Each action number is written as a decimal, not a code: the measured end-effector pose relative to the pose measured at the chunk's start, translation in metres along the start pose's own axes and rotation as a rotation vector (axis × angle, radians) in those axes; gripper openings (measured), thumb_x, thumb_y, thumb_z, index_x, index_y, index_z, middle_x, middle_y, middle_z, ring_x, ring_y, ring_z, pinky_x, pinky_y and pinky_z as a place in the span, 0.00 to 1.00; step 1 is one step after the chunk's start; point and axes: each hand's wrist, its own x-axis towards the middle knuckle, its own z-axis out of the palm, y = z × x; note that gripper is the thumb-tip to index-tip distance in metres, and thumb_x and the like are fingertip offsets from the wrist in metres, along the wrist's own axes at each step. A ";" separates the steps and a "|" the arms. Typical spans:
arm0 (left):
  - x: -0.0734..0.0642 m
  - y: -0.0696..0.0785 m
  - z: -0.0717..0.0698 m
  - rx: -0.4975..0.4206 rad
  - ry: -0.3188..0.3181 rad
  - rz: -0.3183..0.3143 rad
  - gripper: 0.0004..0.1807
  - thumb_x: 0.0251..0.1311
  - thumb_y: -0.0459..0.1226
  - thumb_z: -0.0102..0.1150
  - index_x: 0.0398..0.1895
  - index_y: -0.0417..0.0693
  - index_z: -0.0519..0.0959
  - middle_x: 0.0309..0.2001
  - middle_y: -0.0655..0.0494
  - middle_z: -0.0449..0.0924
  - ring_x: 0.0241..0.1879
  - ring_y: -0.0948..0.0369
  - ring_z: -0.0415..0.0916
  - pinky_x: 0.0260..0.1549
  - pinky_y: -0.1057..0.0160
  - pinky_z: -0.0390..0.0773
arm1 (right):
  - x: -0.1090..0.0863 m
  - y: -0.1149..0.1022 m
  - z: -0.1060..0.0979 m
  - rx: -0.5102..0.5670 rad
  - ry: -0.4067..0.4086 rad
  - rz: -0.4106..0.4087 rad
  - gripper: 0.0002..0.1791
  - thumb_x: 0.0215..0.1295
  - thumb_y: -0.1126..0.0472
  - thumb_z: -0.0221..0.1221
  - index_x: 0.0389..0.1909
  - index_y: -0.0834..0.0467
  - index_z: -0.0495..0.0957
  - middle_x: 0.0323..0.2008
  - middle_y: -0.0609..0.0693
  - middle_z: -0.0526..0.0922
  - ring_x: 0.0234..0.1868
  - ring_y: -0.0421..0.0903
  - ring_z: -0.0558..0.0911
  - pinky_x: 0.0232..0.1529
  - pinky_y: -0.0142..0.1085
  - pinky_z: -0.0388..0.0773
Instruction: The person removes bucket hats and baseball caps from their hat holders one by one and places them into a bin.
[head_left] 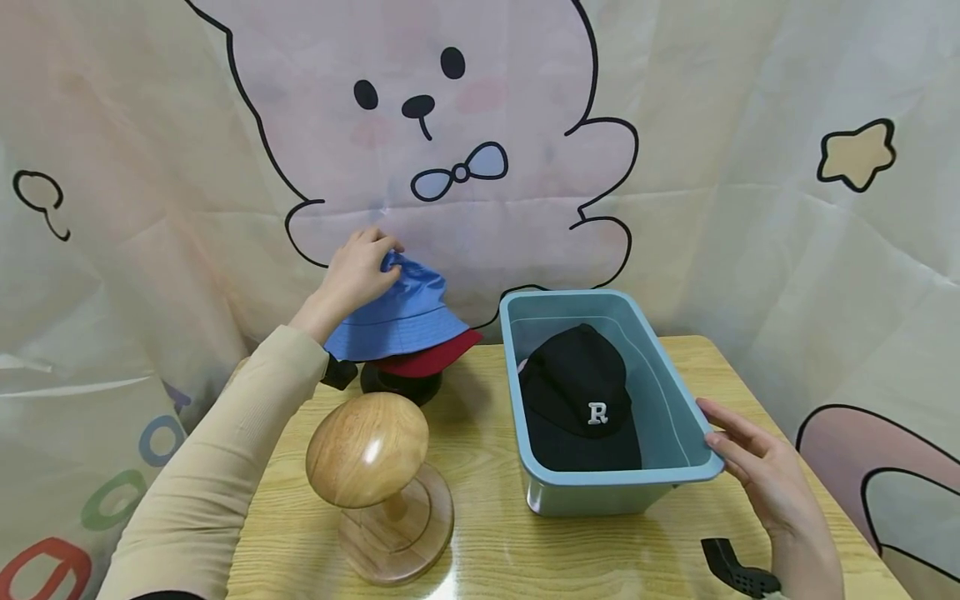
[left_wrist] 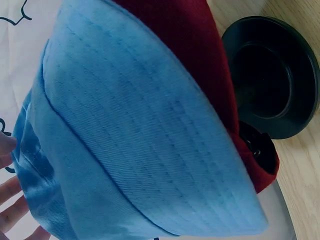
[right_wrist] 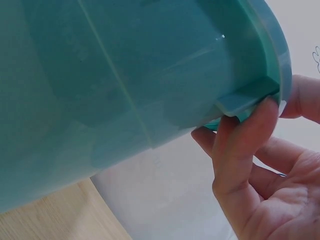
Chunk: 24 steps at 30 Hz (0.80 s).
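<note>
A blue bucket hat sits over a red cap on a black stand at the back left of the table. My left hand grips the bucket hat's crown from above, thumb and fingers at its top. Beside it to the right stands a blue-green plastic bin with a black cap inside, a white letter R on its front. My right hand holds the bin's near right corner, with fingers curled under the rim in the right wrist view.
A wooden hat stand with a round top and base is in front of the hats, left of the bin. All stand on a light wooden table. Behind the table hangs a cartoon-printed curtain.
</note>
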 end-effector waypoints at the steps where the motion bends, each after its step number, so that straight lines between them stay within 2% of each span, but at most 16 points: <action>1: 0.000 0.000 0.000 -0.005 0.000 -0.003 0.17 0.62 0.38 0.52 0.53 0.45 0.78 0.54 0.44 0.71 0.55 0.44 0.66 0.52 0.40 0.68 | 0.000 0.000 0.000 -0.001 -0.002 0.000 0.26 0.69 0.72 0.50 0.67 0.58 0.67 0.52 0.34 0.80 0.44 0.32 0.83 0.43 0.25 0.79; 9: 0.005 0.001 0.002 -0.043 0.004 -0.017 0.16 0.63 0.33 0.51 0.53 0.44 0.78 0.53 0.43 0.73 0.51 0.44 0.68 0.48 0.45 0.72 | 0.000 0.001 -0.002 0.022 -0.002 -0.014 0.26 0.69 0.73 0.49 0.67 0.58 0.68 0.52 0.35 0.80 0.43 0.33 0.83 0.42 0.25 0.79; 16: 0.005 -0.001 0.002 -0.043 0.009 -0.033 0.15 0.65 0.32 0.50 0.53 0.44 0.78 0.51 0.43 0.74 0.49 0.46 0.70 0.46 0.46 0.73 | 0.000 0.002 -0.002 0.017 -0.005 -0.012 0.26 0.68 0.73 0.50 0.67 0.59 0.67 0.53 0.35 0.79 0.44 0.32 0.83 0.43 0.25 0.79; 24: 0.004 -0.005 0.004 -0.055 0.076 -0.025 0.12 0.64 0.29 0.50 0.46 0.42 0.82 0.45 0.43 0.78 0.47 0.44 0.75 0.45 0.46 0.75 | 0.001 0.002 -0.001 0.009 -0.001 -0.004 0.26 0.68 0.73 0.50 0.67 0.58 0.67 0.53 0.34 0.79 0.44 0.32 0.82 0.42 0.24 0.79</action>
